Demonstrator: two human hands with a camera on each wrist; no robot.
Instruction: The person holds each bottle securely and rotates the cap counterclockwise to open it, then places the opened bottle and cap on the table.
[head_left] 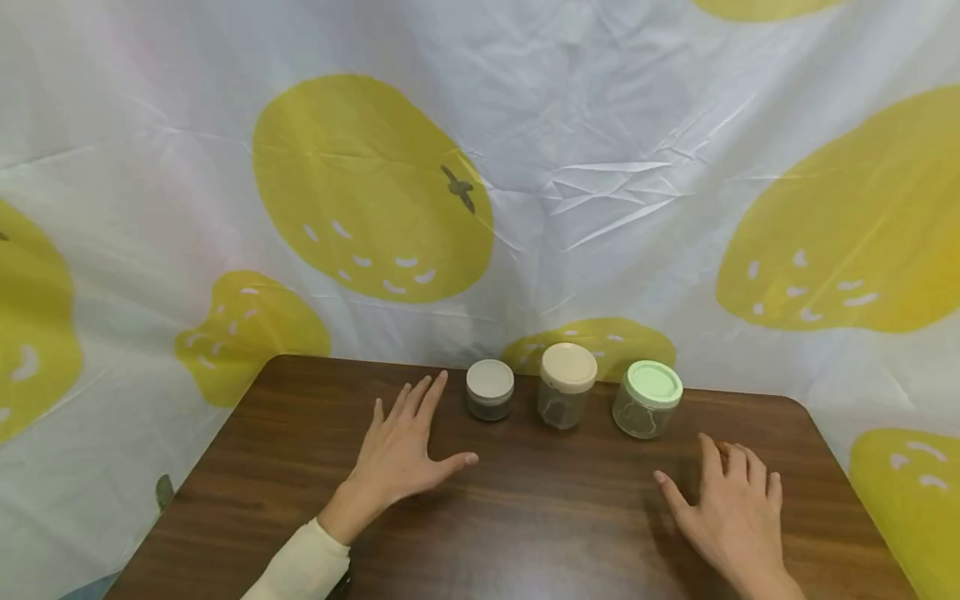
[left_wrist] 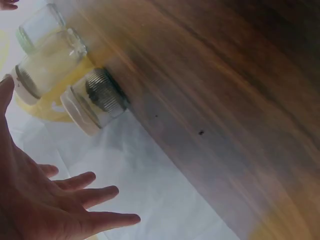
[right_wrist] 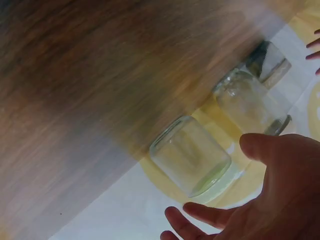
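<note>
Three lidded clear jars stand upright in a row near the table's back edge. The leftmost is a short jar with a white lid (head_left: 490, 390), dark inside or behind its glass. In the middle stands a taller jar with a cream lid (head_left: 567, 385); on the right is a jar with a pale green lid (head_left: 648, 398). My left hand (head_left: 399, 450), fingers spread, is left of the white-lidded jar, apart from it. The right hand (head_left: 731, 508) is to the front right of the green-lidded jar (right_wrist: 192, 157), fingers slightly bent. Neither hand holds anything.
The jars stand on a dark brown wooden table (head_left: 510, 533) with rounded back corners. Behind it hangs a white cloth (head_left: 600, 233) printed with big yellow fruit, close to the table's back edge.
</note>
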